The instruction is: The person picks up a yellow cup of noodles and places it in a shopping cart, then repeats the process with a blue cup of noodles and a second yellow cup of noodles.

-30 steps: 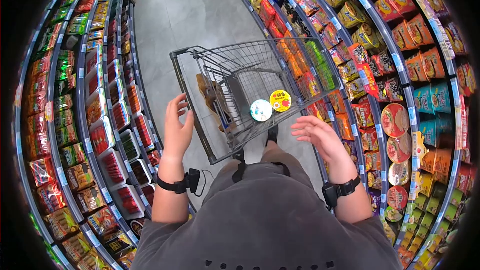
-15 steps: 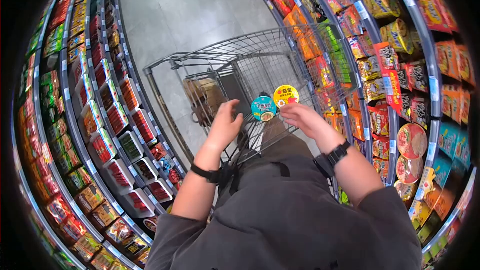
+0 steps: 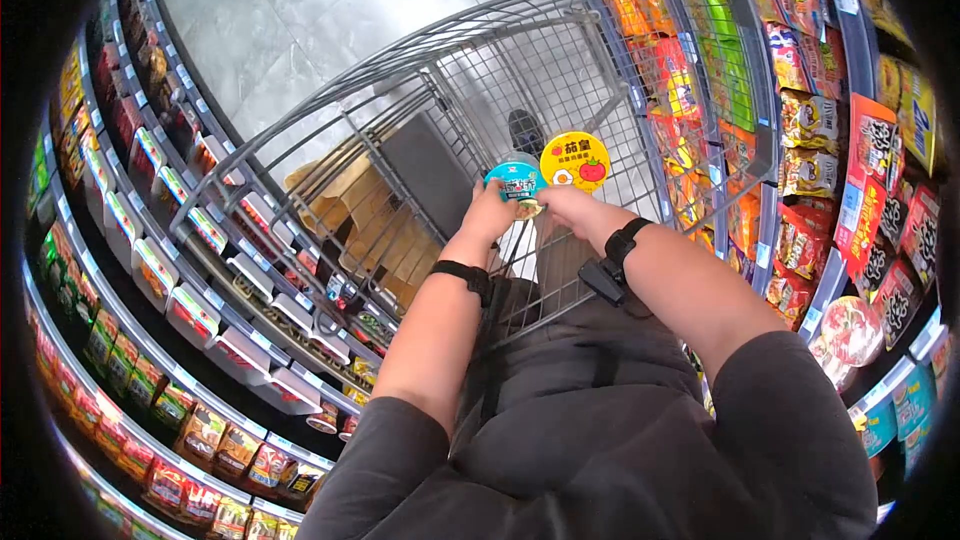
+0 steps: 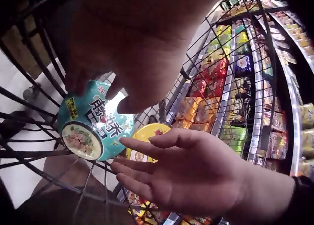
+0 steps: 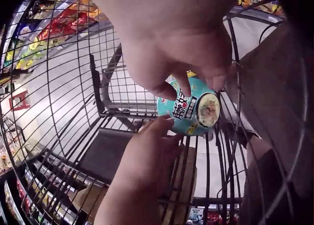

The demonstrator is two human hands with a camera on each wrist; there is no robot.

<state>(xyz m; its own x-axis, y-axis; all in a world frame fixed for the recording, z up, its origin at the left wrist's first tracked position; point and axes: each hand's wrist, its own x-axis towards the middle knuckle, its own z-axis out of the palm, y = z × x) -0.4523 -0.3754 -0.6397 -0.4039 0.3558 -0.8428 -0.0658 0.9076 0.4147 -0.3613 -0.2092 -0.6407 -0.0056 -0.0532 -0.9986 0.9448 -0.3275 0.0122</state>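
A teal noodle bowl (image 3: 514,180) lies in the cart basket, lid up, between both hands. My left hand (image 3: 489,212) grips its near left edge, some fingers hidden behind my wrist in the left wrist view. My right hand (image 3: 570,208) is at the bowl's right side; the left wrist view shows that hand's straight fingers (image 4: 135,178) beside the rim, whether touching I cannot tell. Touching or close behind the teal bowl (image 4: 95,119) is a yellow-lidded bowl (image 3: 575,162). The right wrist view shows left fingers (image 5: 159,124) on the teal bowl's edge.
The wire cart (image 3: 480,25) surrounds both hands, its mesh wall rising beyond the bowls. A brown cardboard piece (image 3: 365,210) shows through the wires at left. Packed shelves (image 3: 250,355) flank the aisle, with grey floor (image 3: 300,10) ahead.
Both hands have come in from the sides and down to the teal bowl; the left now grips it. The cart appears closer and larger, and the view has turned and leaned in.
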